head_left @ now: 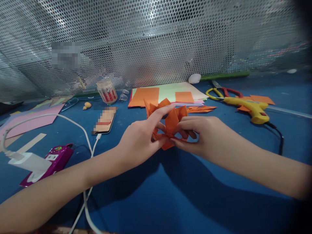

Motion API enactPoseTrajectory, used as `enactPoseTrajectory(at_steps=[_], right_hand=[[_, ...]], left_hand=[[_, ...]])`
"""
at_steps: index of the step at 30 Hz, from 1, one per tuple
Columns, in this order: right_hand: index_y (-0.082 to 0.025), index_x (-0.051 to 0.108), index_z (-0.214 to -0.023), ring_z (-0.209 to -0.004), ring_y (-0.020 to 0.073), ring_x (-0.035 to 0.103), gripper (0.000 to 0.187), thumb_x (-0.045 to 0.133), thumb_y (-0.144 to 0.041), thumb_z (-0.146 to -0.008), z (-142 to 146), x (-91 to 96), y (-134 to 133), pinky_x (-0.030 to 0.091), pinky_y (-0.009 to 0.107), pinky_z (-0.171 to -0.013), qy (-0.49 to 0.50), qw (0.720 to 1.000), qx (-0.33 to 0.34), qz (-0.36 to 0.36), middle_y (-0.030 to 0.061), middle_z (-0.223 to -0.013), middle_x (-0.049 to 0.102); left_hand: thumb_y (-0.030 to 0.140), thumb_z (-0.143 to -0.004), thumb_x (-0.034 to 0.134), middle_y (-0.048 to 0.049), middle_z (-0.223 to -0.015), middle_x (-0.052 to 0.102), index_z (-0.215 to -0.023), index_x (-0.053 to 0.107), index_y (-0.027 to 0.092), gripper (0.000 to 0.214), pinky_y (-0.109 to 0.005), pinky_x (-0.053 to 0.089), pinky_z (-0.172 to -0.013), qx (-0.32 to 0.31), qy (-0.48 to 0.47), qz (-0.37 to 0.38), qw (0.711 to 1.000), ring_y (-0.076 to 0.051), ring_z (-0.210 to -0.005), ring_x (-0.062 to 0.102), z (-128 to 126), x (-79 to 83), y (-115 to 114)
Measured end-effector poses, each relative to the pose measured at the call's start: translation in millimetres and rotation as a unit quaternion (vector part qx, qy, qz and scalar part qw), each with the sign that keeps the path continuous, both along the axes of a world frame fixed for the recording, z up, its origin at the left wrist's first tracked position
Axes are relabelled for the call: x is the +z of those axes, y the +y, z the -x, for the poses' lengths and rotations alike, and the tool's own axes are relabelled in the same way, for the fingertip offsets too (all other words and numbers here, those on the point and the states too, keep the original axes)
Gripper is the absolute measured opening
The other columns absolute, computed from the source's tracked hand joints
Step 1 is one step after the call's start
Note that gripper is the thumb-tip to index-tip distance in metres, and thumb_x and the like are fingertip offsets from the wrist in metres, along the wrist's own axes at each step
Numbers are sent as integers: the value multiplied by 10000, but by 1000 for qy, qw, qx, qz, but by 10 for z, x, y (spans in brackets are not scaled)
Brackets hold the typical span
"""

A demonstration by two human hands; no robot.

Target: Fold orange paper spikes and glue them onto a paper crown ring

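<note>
An orange folded-paper piece (172, 121) with several pointed petals is held up in the middle, above the blue table. Its left side is gripped by my left hand (140, 138), with the thumb low and the index finger stretched over the top. My right hand (202, 131) pinches the lower right part between thumb and curled fingers. Both thumbs meet near the base of the folds. Part of the paper is hidden behind my fingers. Just behind it lie more orange folded strips (203, 109).
Behind are stacked coloured sheets (143, 97), a jar (107, 92) and scissors (226, 92). A yellow glue gun (253, 109) lies at right. At left are a phone (106, 120), a white cable (85, 136) and a purple power strip (59, 156). A perforated metal screen (136, 42) rises at the back.
</note>
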State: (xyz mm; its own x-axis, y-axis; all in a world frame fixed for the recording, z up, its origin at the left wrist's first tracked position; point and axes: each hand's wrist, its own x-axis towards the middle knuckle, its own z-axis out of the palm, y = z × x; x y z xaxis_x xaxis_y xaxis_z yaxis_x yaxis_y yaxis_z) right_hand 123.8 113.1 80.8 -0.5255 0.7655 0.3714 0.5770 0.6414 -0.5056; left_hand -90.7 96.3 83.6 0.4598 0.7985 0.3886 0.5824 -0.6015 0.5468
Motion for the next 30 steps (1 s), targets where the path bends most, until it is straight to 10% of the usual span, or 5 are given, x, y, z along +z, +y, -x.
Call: enactPoseTrajectory(at_steps=[30], right_hand=[[-249, 540, -641, -482, 118, 482, 210, 709, -215, -761, 23, 69, -80, 352, 260, -474, -20, 998, -56, -11, -31, -578, 570]], left_hand=[[154, -865, 703, 17, -961, 844, -1528, 544, 216, 685, -224, 502, -552, 11, -39, 26, 999, -124, -601, 717, -5, 74, -40]])
